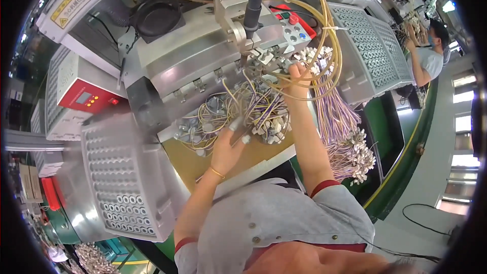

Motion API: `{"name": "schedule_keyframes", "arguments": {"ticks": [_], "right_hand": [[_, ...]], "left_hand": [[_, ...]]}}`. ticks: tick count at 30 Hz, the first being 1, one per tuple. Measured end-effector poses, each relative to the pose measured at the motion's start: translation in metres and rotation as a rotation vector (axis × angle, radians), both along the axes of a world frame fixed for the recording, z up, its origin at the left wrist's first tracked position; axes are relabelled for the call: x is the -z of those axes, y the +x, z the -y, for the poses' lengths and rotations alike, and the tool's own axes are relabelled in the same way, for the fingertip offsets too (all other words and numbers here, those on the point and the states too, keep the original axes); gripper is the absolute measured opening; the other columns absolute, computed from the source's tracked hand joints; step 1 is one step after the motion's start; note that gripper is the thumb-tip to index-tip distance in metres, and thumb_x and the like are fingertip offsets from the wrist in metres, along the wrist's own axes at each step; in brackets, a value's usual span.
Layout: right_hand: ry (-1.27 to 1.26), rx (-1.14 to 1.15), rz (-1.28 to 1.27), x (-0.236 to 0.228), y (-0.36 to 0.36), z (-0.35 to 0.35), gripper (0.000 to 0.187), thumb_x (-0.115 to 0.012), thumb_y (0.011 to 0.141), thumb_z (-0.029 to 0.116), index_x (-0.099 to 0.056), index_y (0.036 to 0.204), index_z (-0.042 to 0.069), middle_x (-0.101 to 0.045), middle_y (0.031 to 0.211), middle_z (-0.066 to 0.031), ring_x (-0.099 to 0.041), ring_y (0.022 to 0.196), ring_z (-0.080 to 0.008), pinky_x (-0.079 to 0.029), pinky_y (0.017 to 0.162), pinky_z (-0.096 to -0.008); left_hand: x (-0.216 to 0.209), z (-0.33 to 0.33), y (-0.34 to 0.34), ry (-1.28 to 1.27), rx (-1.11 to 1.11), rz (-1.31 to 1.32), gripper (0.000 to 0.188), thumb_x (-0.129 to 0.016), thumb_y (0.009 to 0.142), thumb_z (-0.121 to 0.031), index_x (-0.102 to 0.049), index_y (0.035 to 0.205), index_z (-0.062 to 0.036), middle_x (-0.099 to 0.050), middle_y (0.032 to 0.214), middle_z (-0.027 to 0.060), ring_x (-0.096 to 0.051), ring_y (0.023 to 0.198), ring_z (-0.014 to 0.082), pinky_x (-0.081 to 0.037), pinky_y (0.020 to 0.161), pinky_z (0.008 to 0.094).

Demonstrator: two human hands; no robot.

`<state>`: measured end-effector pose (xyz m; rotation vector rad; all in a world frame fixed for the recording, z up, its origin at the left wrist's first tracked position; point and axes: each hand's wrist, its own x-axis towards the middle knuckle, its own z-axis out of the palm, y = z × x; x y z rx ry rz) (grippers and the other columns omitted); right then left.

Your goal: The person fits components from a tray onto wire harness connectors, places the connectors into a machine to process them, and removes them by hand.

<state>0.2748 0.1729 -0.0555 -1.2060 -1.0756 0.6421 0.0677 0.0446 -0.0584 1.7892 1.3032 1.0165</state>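
My left hand [227, 147] is low over a tangle of wire harnesses [253, 109] with small white connectors. Its thumb and a finger, both with white tips, stand apart, and no wire is plainly gripped between them. Up and to the right, my right hand [297, 82] reaches to the small metal fixture [269, 58] at the front of a bench machine [195, 58]. Its fingers are bent together at the fixture; hoses and metal parts hide what they hold. A dark cylindrical tool head [255, 2] stands upright just above the fixture.
Amber hoses [332, 35] loop beside my right hand. A long bundle of purple and white wires [337, 116] hangs to the right. Grey trays of round holes stand left [119, 172] and right [362, 45]. A red-fronted control box [89, 95] sits left. Another person [431, 56] works far right.
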Motion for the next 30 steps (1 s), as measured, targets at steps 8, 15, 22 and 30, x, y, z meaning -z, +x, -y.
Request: {"name": "schedule_keyframes", "arguments": {"ticks": [8,15,22,30], "right_hand": [[-0.062,-0.135,-0.524,-0.01,-0.016,0.003,0.022,-0.054,0.079,0.013,-0.042,0.062,0.012,-0.043,0.052,-0.0002,-0.044,0.038,-0.0117,-0.037,0.033,-0.0252],[-0.23,-0.215,-0.384,-0.011,-0.002,-0.019,0.021,-0.052,0.082,0.023,-0.052,0.084,0.003,-0.055,0.077,-0.0065,-0.054,0.065,-0.0172,-0.046,0.056,-0.0284],[-0.368,-0.235,-0.131,-0.017,0.026,-0.013,0.02,-0.051,0.081,0.017,-0.054,0.084,-0.002,-0.056,0.071,-0.0069,-0.053,0.057,-0.0145,-0.043,0.047,-0.0276],[-0.007,-0.914,1.058,-0.02,-0.083,0.127,0.015,-0.061,0.064,0.012,-0.057,0.076,0.005,-0.055,0.072,-0.0097,-0.055,0.066,-0.0239,-0.045,0.057,-0.0321]], "left_hand": [[-0.005,0.047,-0.067,-0.105,-0.299,0.111,0.026,-0.06,0.073,-0.006,-0.059,0.099,-0.0049,-0.06,0.093,0.0112,-0.058,0.083,0.0215,-0.044,0.075,0.0275],[0.011,0.086,-0.124,-0.286,-0.612,0.349,0.027,-0.057,0.076,0.0,-0.057,0.103,-0.0006,-0.06,0.093,0.0079,-0.056,0.084,0.0134,-0.044,0.075,0.0239],[0.002,0.113,-0.116,0.016,-0.234,-0.48,0.047,-0.065,0.053,-0.003,-0.059,0.099,-0.01,-0.056,0.09,0.0116,-0.048,0.075,0.0292,-0.041,0.067,0.037],[0.024,0.143,-0.11,0.038,-0.465,-0.651,0.051,-0.066,0.055,-0.007,-0.056,0.104,-0.0079,-0.053,0.096,0.0108,-0.045,0.08,0.0302,-0.037,0.072,0.0406]]}}
